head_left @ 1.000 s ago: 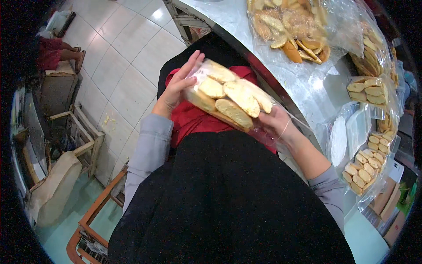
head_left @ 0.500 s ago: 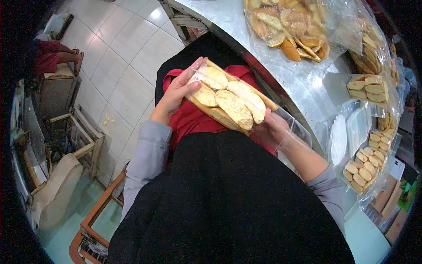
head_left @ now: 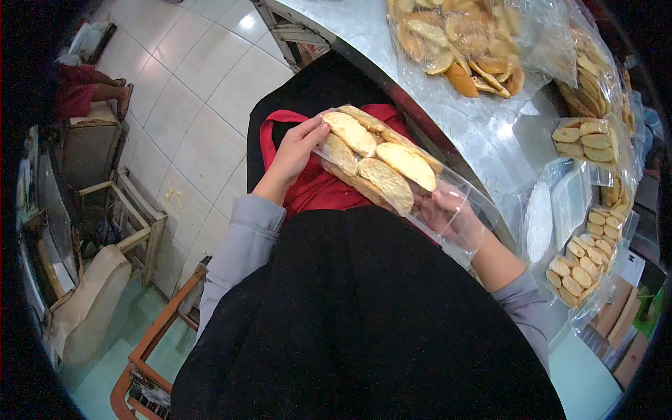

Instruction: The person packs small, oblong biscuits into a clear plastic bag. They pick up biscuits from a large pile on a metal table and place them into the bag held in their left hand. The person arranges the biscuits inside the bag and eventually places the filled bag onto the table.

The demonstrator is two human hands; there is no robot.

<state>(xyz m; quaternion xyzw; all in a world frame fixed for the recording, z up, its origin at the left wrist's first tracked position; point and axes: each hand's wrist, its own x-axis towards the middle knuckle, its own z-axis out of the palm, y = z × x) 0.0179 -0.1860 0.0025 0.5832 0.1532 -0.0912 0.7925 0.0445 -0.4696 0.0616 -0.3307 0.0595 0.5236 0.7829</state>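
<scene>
A clear plastic bag of bread slices (head_left: 385, 166) lies tilted between my two hands, above my lap. The pale oval slices sit in layers, and the bag's loose end runs past them to the right. My left hand (head_left: 302, 148) grips the upper left end, thumb on top and fingers partly hidden behind. At the lower right end, my right hand (head_left: 448, 210) holds the bag from below, its fingers seen through the plastic. Red cloth (head_left: 308, 189) lies on my lap under the bag.
A metal table (head_left: 483, 150) curves along the right, bearing a large open bag of bread slices (head_left: 462, 42). Farther right are several filled packs (head_left: 581, 262) and a white stack (head_left: 539, 224) in plastic. A wooden chair frame (head_left: 150, 350) stands at lower left; a person's legs (head_left: 105, 91) show at far left.
Both hands have shifted slightly right with the bag. The bag has tipped, so the slices show at another angle, and more of its loose plastic end shows at the right hand.
</scene>
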